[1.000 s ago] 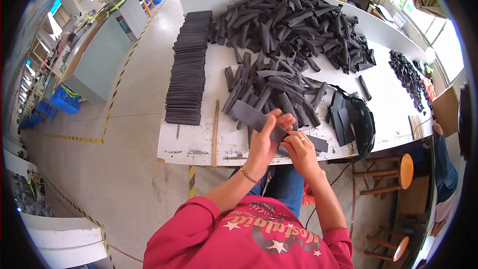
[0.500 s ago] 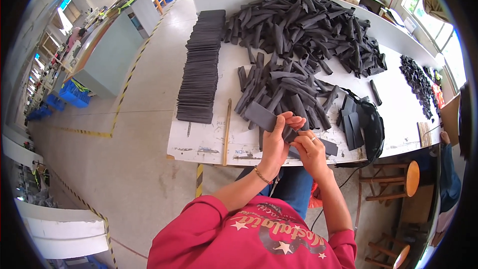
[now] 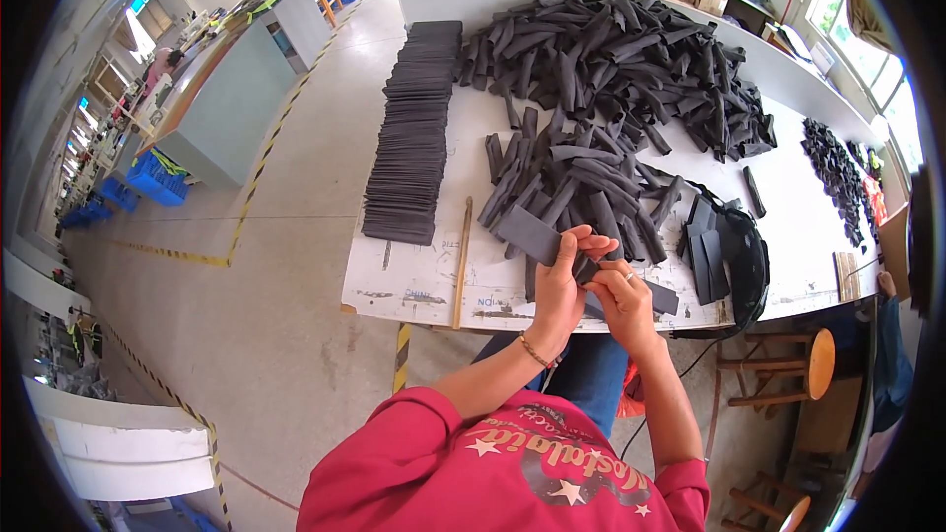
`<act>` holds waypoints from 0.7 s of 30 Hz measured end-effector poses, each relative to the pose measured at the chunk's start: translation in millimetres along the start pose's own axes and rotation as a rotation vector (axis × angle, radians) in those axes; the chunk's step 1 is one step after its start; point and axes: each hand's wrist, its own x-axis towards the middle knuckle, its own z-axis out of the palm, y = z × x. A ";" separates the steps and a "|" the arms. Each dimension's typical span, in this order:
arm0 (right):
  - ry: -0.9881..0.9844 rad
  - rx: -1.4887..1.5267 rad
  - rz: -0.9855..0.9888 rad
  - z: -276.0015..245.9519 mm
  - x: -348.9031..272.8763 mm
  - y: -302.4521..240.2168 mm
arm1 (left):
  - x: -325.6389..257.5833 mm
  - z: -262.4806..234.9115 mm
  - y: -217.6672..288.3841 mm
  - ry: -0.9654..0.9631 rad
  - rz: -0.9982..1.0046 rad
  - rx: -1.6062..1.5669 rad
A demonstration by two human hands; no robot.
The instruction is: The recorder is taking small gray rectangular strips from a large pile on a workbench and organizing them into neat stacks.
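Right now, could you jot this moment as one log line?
left hand: grips dark strip | right hand: at its near end, grip unclear | table left: stacked dark pieces | table back: loose curled pieces

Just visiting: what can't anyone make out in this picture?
In the head view:
Lower end of the held dark strip: hidden by the left hand and right hand.
Whatever lies beneath the heap of dark rolls: covered by the upper rolls.
Small dark pieces, far right: too small to tell their shape.
Blue-sleeved person: mostly cut off by the picture's dark rim.
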 end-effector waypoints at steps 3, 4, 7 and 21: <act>-0.005 0.002 0.020 0.2 -0.4 0.3 | -0.1 0.0 0.0 -0.008 0.003 0.001; -0.014 0.000 0.018 -0.2 -0.6 0.9 | 0.1 -0.1 -0.1 -0.008 0.001 -0.001; -0.006 -0.007 0.017 1.6 -0.5 0.5 | 0.3 -2.1 -1.0 0.011 -0.022 0.005; 0.361 0.906 0.738 20.1 -11.1 -21.7 | 7.7 0.9 24.9 -0.196 0.045 0.144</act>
